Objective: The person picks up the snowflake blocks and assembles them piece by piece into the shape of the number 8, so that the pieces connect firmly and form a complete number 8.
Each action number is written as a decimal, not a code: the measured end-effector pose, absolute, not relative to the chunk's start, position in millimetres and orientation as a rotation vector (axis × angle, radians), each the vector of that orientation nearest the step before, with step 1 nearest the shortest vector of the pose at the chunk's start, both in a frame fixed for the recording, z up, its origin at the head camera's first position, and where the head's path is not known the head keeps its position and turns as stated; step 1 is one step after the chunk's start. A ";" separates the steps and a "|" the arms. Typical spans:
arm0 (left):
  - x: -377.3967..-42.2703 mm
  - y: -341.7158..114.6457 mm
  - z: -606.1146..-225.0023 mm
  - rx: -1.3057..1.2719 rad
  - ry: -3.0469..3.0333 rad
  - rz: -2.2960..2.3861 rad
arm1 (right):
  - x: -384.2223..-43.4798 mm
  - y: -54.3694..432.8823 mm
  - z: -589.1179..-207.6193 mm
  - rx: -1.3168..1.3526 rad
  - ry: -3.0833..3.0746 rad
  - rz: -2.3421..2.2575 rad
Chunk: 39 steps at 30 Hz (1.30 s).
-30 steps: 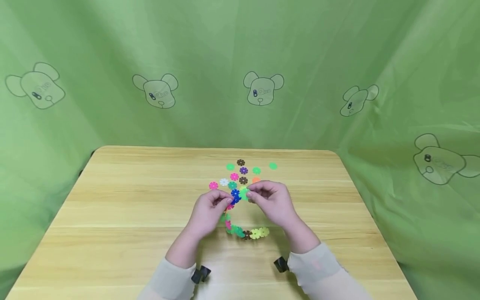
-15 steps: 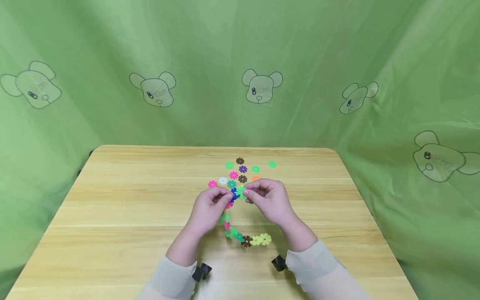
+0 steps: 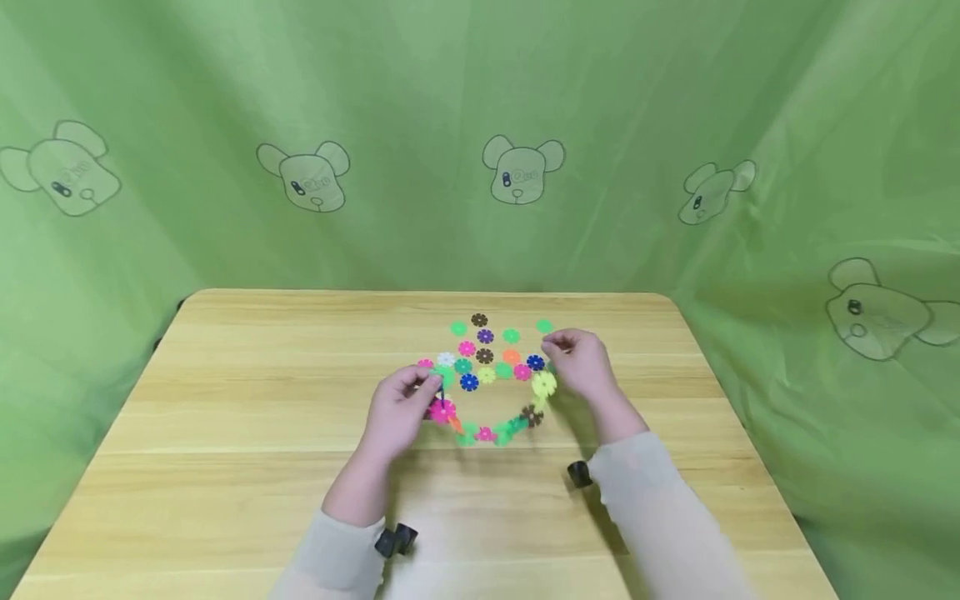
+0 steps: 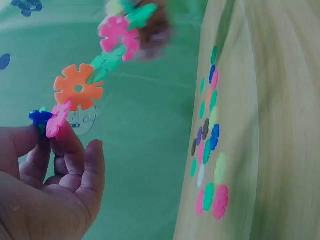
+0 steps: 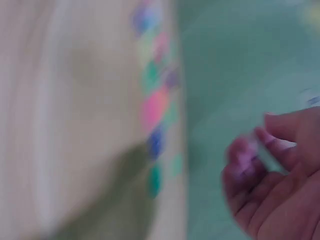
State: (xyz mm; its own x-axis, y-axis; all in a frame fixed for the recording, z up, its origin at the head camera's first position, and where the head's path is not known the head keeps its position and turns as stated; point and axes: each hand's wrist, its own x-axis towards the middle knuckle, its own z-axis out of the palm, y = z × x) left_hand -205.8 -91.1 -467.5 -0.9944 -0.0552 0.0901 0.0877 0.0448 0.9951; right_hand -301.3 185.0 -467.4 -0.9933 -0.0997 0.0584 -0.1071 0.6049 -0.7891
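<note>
My left hand [image 3: 401, 408] pinches one end of a chain of slotted plastic flower discs [image 3: 485, 434] between thumb and fingertips. At that end are a light green disc [image 3: 445, 377] and a blue disc [image 4: 40, 118], then pink and orange discs [image 4: 79, 89]. The chain curves down in a U and rises at the right to a yellow disc [image 3: 544, 384]. My right hand [image 3: 583, 364] is beside that yellow end, above the far right discs. In the right wrist view its fingers [image 5: 240, 170] are loosely bent with nothing between them.
Loose flower discs in several colours, among them a brown disc [image 3: 479, 320], a purple disc [image 3: 485, 337] and an orange disc [image 3: 512, 357], lie on the wooden table [image 3: 262, 483] beyond the chain. A green curtain [image 3: 420, 225] surrounds the table's back and sides.
My right hand has let go of the light green disc and moved right and away. My left hand shifted slightly left, and the chain's yellow end swung up on the right.
</note>
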 end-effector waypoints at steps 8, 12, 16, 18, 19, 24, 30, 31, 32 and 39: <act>-208.9 -95.5 -466.9 0.077 -2.073 -2.293 | -326.8 201.3 -517.6 0.017 -3.251 0.719; -210.1 -94.1 -465.9 0.104 -2.052 -2.310 | -328.0 200.0 -524.9 -0.011 -3.242 0.660; -209.8 -92.2 -466.2 0.102 -2.066 -2.286 | -326.4 202.2 -524.4 -0.026 -3.218 0.733; -209.3 -91.1 -467.2 0.066 -2.084 -2.258 | -322.4 204.0 -520.1 -0.015 -3.178 0.864; -209.0 -90.5 -467.6 0.046 -2.090 -2.252 | -319.2 204.0 -516.3 0.002 -3.140 0.952; -209.0 -88.2 -468.8 -0.001 -2.130 -2.210 | -294.8 186.5 -477.2 0.219 -2.775 1.543; -206.5 -85.5 -466.2 -0.025 -2.163 -2.173 | -260.0 145.2 -433.2 0.739 -2.446 1.791; -205.9 -84.7 -465.6 -0.042 -2.169 -2.174 | -255.9 140.5 -430.4 0.791 -2.425 1.773; -205.3 -83.8 -465.2 -0.059 -2.176 -2.175 | -252.1 136.6 -428.3 0.832 -2.411 1.751; -201.8 -80.5 -464.4 -0.101 -2.180 -2.181 | -240.3 124.6 -428.3 0.936 -2.350 1.602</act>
State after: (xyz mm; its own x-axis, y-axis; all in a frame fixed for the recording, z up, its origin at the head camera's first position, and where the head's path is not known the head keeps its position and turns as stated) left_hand -201.8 -80.5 -464.4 -0.9963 0.0067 0.0859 0.0859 -0.0008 0.9963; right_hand -240.3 124.6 -428.3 -0.7949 -0.4096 0.4476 -0.5663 0.2361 -0.7897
